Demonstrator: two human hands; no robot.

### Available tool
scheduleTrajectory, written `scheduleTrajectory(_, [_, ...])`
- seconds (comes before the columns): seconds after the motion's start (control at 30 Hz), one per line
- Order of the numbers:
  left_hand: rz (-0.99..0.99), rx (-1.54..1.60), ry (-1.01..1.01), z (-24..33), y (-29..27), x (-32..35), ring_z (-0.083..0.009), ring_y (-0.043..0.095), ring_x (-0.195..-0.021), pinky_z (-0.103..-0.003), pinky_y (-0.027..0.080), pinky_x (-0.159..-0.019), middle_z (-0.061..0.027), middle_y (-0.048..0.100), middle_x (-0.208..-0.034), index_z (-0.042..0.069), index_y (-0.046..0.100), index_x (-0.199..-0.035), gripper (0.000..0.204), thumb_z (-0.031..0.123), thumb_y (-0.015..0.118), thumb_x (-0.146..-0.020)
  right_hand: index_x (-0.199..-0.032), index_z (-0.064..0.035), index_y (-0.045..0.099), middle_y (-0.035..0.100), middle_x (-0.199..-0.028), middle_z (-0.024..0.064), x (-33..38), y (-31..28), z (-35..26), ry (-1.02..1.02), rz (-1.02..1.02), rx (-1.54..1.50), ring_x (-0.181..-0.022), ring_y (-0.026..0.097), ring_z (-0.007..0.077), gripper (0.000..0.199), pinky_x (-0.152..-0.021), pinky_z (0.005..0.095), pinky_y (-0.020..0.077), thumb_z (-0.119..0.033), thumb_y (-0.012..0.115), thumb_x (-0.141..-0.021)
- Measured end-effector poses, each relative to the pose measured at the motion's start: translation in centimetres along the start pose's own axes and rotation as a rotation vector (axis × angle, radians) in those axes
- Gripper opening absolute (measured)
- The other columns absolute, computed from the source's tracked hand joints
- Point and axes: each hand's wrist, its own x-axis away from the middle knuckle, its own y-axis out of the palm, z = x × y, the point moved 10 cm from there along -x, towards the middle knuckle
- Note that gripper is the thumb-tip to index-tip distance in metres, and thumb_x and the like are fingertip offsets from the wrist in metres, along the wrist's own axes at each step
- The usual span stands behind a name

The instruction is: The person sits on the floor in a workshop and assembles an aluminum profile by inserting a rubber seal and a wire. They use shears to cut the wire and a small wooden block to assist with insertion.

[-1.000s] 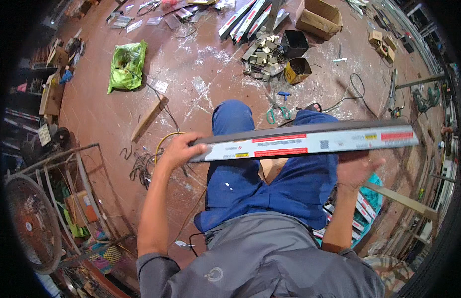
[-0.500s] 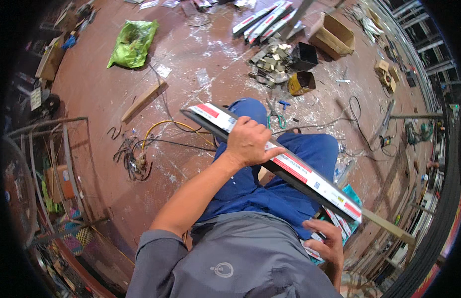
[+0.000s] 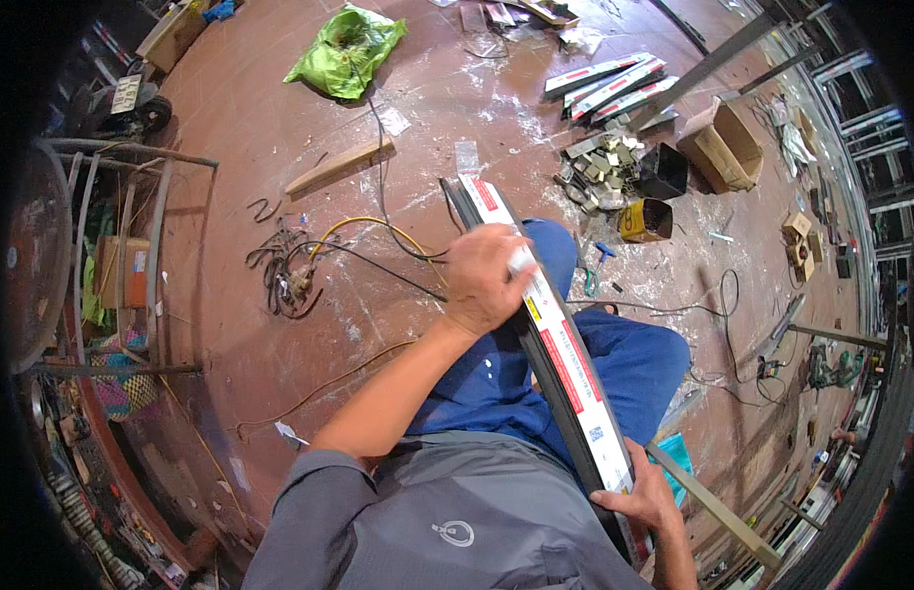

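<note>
A long black bar with a white-and-red printed strip along its face lies slantwise across my lap. Its far end points away to the left, and its near end reaches my right side. My left hand, slightly blurred, is closed over the bar's upper part, with a white patch showing between thumb and fingers. Near the lower end, my right hand grips the bar, thumb across the printed face and fingers hidden along the right edge. Beneath it are my knees in blue trousers.
Similar bars lie stacked at the far right. Small metal pieces are heaped beside a black bin, a yellow container and a cardboard box. A wooden block, cables and a green sack lie to the left.
The bar has swung to a steeper slant, its near end coming down toward me. My right hand, earlier apart from the bar, now holds its lower end. The view has shifted left.
</note>
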Motion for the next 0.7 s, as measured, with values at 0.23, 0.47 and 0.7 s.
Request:
scheduleTrajectory(0.23, [-0.487, 0.126, -0.891, -10.5, 3.2, 6.7, -0.0452, 0.072, -0.084, -0.053, 0.054, -0.078, -0.0277, 0.073, -0.086, -0.002, 0.073, -0.088, 0.041, 0.039, 0.068, -0.090, -0.161, 0.0001, 0.030, 0.064, -0.136, 0.0316, -1.3, 0.7, -5.5, -0.132, 0.064, -0.063, -0.126, 0.065, 0.0425, 0.119, -0.107, 0.0455, 0.0496, -0.049, 0.092, -0.072])
scheduleTrajectory(0.47, [-0.494, -0.103, -0.849, -11.8, 3.5, 4.7, -0.0491, 0.071, -0.091, -0.057, 0.054, -0.081, -0.0295, 0.073, -0.094, -0.003, 0.075, -0.095, 0.044, 0.038, 0.059, -0.096, -0.164, 0.0015, 0.026, 0.056, -0.148, 0.0299, -0.7, 1.3, -3.9, -0.123, -0.002, -0.185, -0.135, 0.059, 0.0376, 0.113, -0.113, 0.0427, 0.0449, -0.037, 0.090, -0.079])
scheduleTrajectory(0.7, [-0.659, -0.113, -0.763, -9.4, 3.8, 3.8, -0.0498, 0.071, -0.098, -0.057, 0.055, -0.087, -0.0313, 0.073, -0.098, -0.003, 0.076, -0.101, 0.046, 0.039, 0.060, -0.093, -0.163, 0.0054, 0.026, 0.048, -0.157, 0.0268, 3.0, 2.4, -0.7, -0.140, -0.018, -0.507, -0.146, 0.047, 0.0278, 0.093, -0.121, 0.0374, 0.0327, -0.020, 0.080, -0.091])
